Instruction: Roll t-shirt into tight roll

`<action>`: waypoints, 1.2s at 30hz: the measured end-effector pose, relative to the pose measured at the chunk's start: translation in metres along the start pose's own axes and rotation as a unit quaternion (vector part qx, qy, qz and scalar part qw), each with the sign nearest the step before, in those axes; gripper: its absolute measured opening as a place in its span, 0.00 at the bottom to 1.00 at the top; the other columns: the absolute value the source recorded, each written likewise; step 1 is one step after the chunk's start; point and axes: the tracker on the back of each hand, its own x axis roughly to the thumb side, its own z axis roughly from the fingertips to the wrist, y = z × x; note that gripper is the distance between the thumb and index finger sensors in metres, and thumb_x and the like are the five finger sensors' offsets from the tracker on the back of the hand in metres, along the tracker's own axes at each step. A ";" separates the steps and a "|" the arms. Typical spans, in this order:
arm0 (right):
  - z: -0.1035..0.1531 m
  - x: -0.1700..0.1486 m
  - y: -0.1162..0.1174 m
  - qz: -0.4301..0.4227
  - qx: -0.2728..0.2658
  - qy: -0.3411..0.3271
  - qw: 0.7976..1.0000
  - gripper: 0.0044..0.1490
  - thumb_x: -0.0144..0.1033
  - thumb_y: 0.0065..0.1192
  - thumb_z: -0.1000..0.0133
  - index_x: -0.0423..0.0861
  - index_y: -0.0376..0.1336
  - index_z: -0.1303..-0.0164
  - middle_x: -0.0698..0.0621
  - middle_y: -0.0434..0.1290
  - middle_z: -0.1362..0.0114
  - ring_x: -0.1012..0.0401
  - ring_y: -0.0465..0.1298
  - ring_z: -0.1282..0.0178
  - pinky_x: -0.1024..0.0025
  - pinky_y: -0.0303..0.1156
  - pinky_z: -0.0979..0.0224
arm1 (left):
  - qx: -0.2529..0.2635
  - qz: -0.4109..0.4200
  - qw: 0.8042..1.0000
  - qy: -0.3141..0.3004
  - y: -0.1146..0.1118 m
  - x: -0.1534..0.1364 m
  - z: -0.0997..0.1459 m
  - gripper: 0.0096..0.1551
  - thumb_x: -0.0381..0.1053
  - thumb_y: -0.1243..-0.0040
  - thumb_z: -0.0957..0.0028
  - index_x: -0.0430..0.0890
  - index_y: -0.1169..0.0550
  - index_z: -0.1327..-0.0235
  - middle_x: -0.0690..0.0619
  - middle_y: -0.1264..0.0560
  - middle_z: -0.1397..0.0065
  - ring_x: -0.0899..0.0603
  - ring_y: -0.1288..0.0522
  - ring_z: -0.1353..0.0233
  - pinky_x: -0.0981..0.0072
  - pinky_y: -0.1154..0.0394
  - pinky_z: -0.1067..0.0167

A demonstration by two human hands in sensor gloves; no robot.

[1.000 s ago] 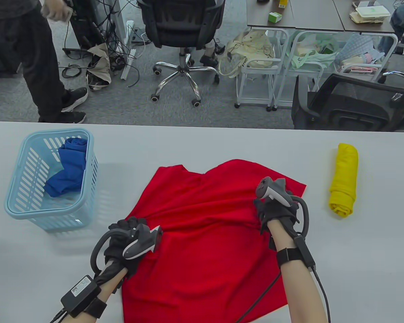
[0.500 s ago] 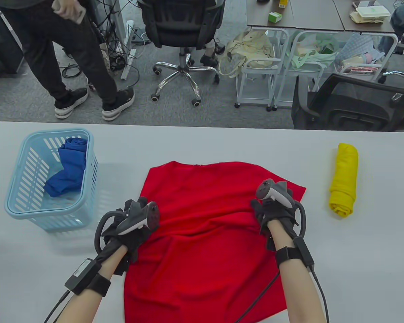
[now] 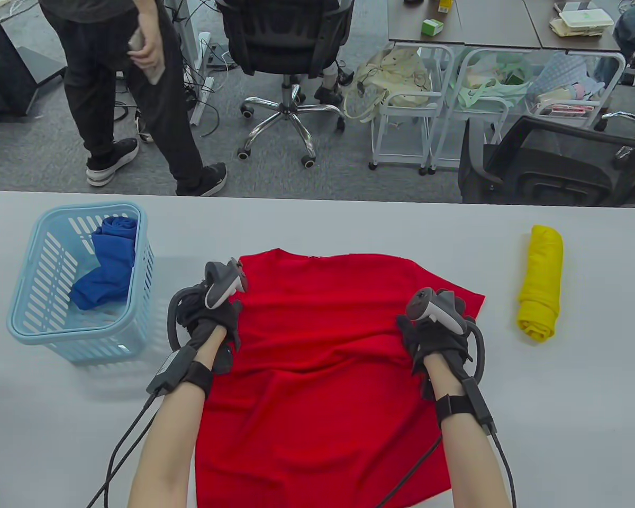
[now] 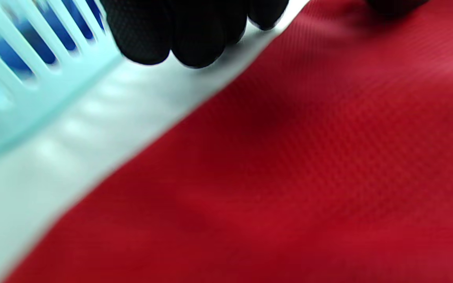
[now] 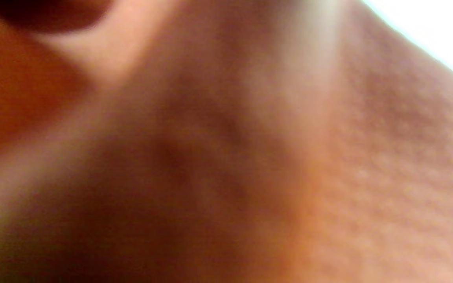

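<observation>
Flatten the red t-shirt point(image 3: 323, 360) before rolling; left hand point(image 3: 211, 317) rests at its left edge, fingers curled; right hand point(image 3: 436, 333) presses its right side, grasp unclear; smooth the wrinkles outward.

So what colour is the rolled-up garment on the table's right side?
Yellow: the rolled garment shows best in the table view.

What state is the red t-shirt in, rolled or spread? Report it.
Spread, not yet rolled. The red t-shirt lies flat and open on the table, with the left hand and right hand at its sides.
</observation>
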 end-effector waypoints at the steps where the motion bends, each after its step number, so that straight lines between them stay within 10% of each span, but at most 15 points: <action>1: 0.000 0.000 0.000 -0.001 0.003 0.001 1.000 0.51 0.65 0.09 0.43 0.47 0.02 0.32 0.40 0.02 0.29 0.38 0.06 0.28 0.32 0.15 0.32 | 0.009 0.004 1.000 -0.006 0.001 0.001 -0.001 0.48 0.75 0.60 0.51 0.52 0.48 0.21 0.46 0.43 0.18 0.43 0.34 0.26 0.52 0.31 0.26; 5: 0.000 0.001 -0.001 0.002 0.008 0.004 1.000 0.51 0.65 0.08 0.43 0.47 0.02 0.33 0.40 0.01 0.29 0.38 0.06 0.29 0.32 0.15 0.32 | 0.059 0.026 0.995 -0.070 0.011 0.011 0.006 0.24 0.65 0.44 0.48 0.61 0.26 0.40 0.59 0.22 0.36 0.54 0.20 0.40 0.56 0.23 0.32; 10: -0.001 0.001 -0.001 0.003 0.009 0.006 1.000 0.51 0.65 0.08 0.43 0.47 0.02 0.33 0.40 0.01 0.29 0.38 0.06 0.29 0.32 0.15 0.32 | 0.117 0.039 0.985 -0.117 0.043 0.014 0.038 0.23 0.66 0.44 0.49 0.61 0.26 0.43 0.60 0.22 0.38 0.54 0.19 0.41 0.57 0.22 0.33; 12: 0.000 0.001 -0.001 0.005 0.009 0.007 1.000 0.51 0.65 0.08 0.43 0.47 0.02 0.33 0.40 0.01 0.29 0.38 0.06 0.29 0.32 0.15 0.32 | 0.047 0.090 0.943 -0.316 0.051 0.025 0.066 0.23 0.65 0.43 0.51 0.61 0.23 0.43 0.60 0.20 0.36 0.52 0.18 0.40 0.55 0.22 0.33; 13: -0.001 0.001 -0.001 0.005 0.008 0.007 1.000 0.51 0.65 0.08 0.43 0.47 0.02 0.33 0.40 0.01 0.29 0.38 0.06 0.29 0.32 0.15 0.32 | -0.044 0.128 0.890 -0.435 0.054 0.030 0.082 0.25 0.67 0.45 0.50 0.61 0.20 0.43 0.58 0.18 0.36 0.50 0.16 0.40 0.54 0.21 0.35; 16: -0.001 0.001 -0.001 0.005 0.007 0.006 1.000 0.51 0.65 0.08 0.43 0.47 0.02 0.33 0.40 0.02 0.29 0.38 0.06 0.29 0.32 0.15 0.32 | -0.071 0.161 0.862 -0.475 0.063 0.036 0.120 0.27 0.63 0.47 0.46 0.56 0.20 0.38 0.54 0.16 0.37 0.47 0.15 0.42 0.51 0.22 0.36; 21: -0.001 0.001 -0.001 0.005 0.007 0.007 1.000 0.51 0.65 0.08 0.43 0.47 0.02 0.33 0.40 0.02 0.29 0.38 0.06 0.29 0.32 0.15 0.32 | 0.157 -0.144 0.931 -0.297 0.048 0.049 0.114 0.29 0.64 0.47 0.48 0.59 0.24 0.33 0.57 0.19 0.31 0.49 0.17 0.38 0.54 0.22 0.34; 29: -0.001 0.001 -0.001 0.008 0.009 0.008 1.000 0.51 0.65 0.07 0.43 0.47 0.02 0.33 0.40 0.01 0.29 0.38 0.06 0.29 0.32 0.15 0.32 | 0.029 -0.089 0.959 -0.267 -0.001 0.068 0.056 0.48 0.69 0.53 0.48 0.60 0.54 0.17 0.45 0.51 0.10 0.38 0.39 0.16 0.45 0.35 0.23; 32: -0.001 0.001 -0.001 0.008 0.011 0.008 1.000 0.51 0.65 0.07 0.43 0.47 0.02 0.33 0.40 0.01 0.29 0.38 0.06 0.29 0.32 0.15 0.32 | -0.004 -0.035 0.963 -0.269 -0.004 0.074 0.047 0.34 0.64 0.52 0.45 0.63 0.42 0.25 0.46 0.52 0.12 0.37 0.46 0.15 0.44 0.40 0.21; 36: -0.002 0.001 -0.001 0.009 0.010 0.007 1.000 0.51 0.65 0.07 0.43 0.47 0.02 0.33 0.40 0.01 0.29 0.38 0.06 0.29 0.32 0.15 0.32 | 0.122 -0.144 0.966 -0.177 0.021 0.068 0.044 0.21 0.59 0.50 0.43 0.60 0.28 0.39 0.55 0.36 0.17 0.44 0.33 0.18 0.45 0.35 0.22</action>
